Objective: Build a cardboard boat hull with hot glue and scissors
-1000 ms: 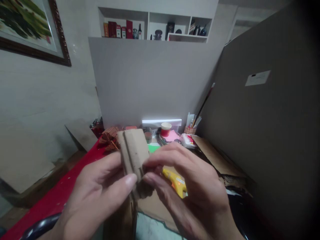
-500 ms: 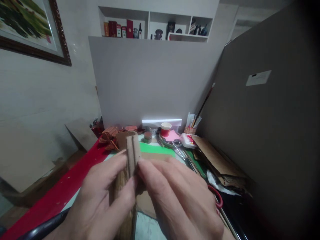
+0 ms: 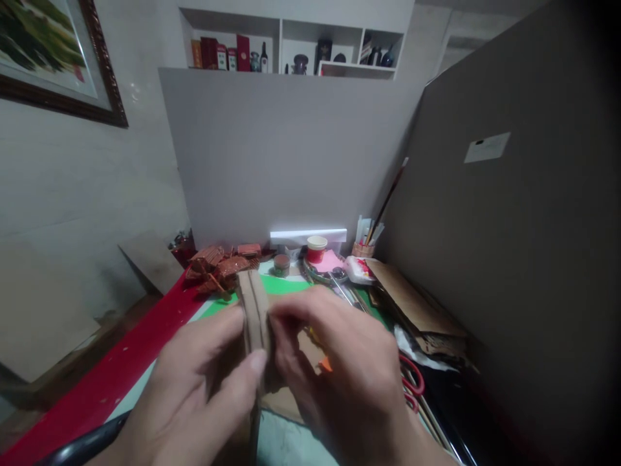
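Observation:
Upright in front of me is a layered cardboard strip point(image 3: 255, 310), its narrow edge with dark seams facing me. My left hand point(image 3: 198, 388) is wrapped round its left side, the thumb pressed on the near face. On the right side, my right hand point(image 3: 339, 362) pinches the strip's edge between thumb and forefinger. The lower part of the cardboard is hidden between the hands. Beneath them lie a flat cardboard piece point(image 3: 281, 402) and a small orange bit point(image 3: 325, 364).
Red-brown cardboard pieces point(image 3: 230, 265) lie at the back left. Behind the hands stand a small jar point(image 3: 281, 265) and a red-and-white cup point(image 3: 316, 251) on a round tray. Red-handled scissors point(image 3: 412, 375) and stacked cardboard point(image 3: 417, 304) are at right.
The cardboard strip now leans slightly left and shows more of its seamed edge. My right hand has curled and risen a little, uncovering the orange bit. The camera view has shifted slightly.

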The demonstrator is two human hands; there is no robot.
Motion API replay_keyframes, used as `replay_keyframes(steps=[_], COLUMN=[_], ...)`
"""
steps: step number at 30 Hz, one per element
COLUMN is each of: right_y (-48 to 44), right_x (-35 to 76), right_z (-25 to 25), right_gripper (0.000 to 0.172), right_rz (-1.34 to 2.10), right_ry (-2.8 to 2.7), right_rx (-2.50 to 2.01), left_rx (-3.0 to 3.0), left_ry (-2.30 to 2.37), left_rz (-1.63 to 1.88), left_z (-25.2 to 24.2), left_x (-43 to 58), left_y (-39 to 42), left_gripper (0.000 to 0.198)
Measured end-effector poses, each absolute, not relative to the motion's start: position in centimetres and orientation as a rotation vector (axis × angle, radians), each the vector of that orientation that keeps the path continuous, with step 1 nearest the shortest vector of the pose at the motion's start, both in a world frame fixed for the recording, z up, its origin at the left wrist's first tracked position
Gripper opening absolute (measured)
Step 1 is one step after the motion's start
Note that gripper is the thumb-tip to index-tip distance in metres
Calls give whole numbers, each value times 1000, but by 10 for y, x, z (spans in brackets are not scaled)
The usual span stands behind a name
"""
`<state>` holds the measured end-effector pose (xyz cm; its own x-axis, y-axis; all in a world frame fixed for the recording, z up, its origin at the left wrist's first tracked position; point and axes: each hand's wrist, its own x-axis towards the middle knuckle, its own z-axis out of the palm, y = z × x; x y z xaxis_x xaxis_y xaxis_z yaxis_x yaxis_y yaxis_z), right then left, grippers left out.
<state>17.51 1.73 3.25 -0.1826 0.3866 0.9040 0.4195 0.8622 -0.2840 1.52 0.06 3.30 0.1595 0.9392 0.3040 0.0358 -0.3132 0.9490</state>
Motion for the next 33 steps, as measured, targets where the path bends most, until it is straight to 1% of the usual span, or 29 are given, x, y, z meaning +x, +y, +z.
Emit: replay_keyframes(steps=[4,8,10,14,17,20,22,25,27,33], right_y=[15,10,8,9,11,14,15,15,16,19], right_x=[180,184,184,181,178,178,178,178,179,187], right_z=[41,47,48,46,43,41,41,41,41,45], right_gripper=[11,11,9,6,13,14,13,12,12,12], right_rz=[167,184,193,65,-67,-129,-138,-138,-146,-121], right_ry=[-1769,-1815,-1831,-1851,-1852,-1839,-1833,-1817,-1798,-1739], right_rx=[-654,-661,-650,-632,-611,-635,-654,-658,-654,-723], left_rx=[1343,1239,1202,1314,1458,1546,1514,1371,1329,1317], left_ry=[870,860,831,827,820,751,753,781,791,802], left_rz=[1271,1296,1285,1288,1313,1254,1228,1237,1222,1215], left_z=[37,37,37,35,29,27,28,33,36,35], left_x=[17,19,19,20,18,16,17,19,20,15], left_y=[5,4,3,3,5,9,10,8,7,3], left_gripper=[34,39,41,35,30,39,42,34,32,36])
